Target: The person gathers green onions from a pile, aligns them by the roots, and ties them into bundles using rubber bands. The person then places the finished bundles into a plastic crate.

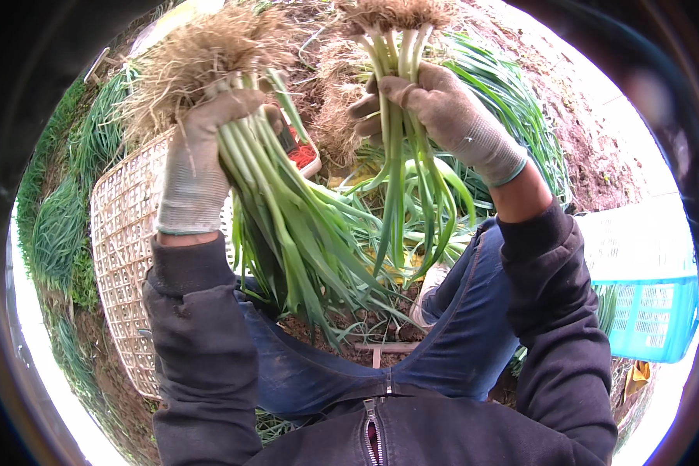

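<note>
My left hand (227, 113), in a dirty knitted work glove, grips a thick bunch of leafy green plants (279, 215), which look like garlic or Chinese chives, just below their shaggy brown roots (209, 52). The leaves hang down over my lap. Gloved likewise, my right hand (437, 105) holds a smaller bunch (393, 157) by its pale stems, roots upward. The two bunches are apart at the roots, while their leaf tips come close together. More rooted plants (338, 110) lie on the ground behind and between my hands.
A pale plastic lattice crate (122, 204) stands at left, partly behind my left arm. Near the centre, a small container holds red strands (303, 156). Loose green plants (512, 99) lie on soil at upper right. White (629, 239) and blue (652, 317) crates stand at right.
</note>
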`<act>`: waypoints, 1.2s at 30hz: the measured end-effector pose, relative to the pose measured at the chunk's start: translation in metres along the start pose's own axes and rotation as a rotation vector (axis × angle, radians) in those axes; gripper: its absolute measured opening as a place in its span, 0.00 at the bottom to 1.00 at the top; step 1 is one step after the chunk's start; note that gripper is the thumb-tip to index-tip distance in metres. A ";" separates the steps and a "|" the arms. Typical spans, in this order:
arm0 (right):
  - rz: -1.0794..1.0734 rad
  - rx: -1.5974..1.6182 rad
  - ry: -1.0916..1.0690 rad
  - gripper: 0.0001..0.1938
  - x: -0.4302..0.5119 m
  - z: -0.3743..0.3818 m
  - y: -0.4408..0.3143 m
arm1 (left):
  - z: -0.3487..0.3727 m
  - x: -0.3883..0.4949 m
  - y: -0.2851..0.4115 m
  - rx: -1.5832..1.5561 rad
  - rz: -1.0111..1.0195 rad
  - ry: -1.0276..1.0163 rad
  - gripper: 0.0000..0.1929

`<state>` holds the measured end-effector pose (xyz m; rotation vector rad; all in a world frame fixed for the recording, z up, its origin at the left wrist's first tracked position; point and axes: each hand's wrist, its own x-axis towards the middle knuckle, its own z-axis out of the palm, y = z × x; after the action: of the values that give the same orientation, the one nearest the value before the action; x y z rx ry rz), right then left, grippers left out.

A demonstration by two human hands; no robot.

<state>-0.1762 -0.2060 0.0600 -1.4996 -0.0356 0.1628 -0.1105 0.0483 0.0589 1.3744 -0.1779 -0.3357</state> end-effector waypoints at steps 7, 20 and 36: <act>-0.043 -0.136 0.012 0.16 0.005 0.023 -0.001 | 0.015 0.001 -0.004 0.102 0.108 0.035 0.16; -0.139 -0.575 -0.007 0.15 0.004 0.024 0.008 | 0.031 -0.006 -0.011 0.059 0.083 -0.105 0.19; -0.062 -0.282 0.062 0.16 -0.002 0.034 -0.003 | 0.029 0.012 -0.016 0.046 0.037 0.143 0.17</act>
<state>-0.1819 -0.1729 0.0656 -1.7821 -0.0571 0.0630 -0.1108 0.0151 0.0475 1.4334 -0.0928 -0.2028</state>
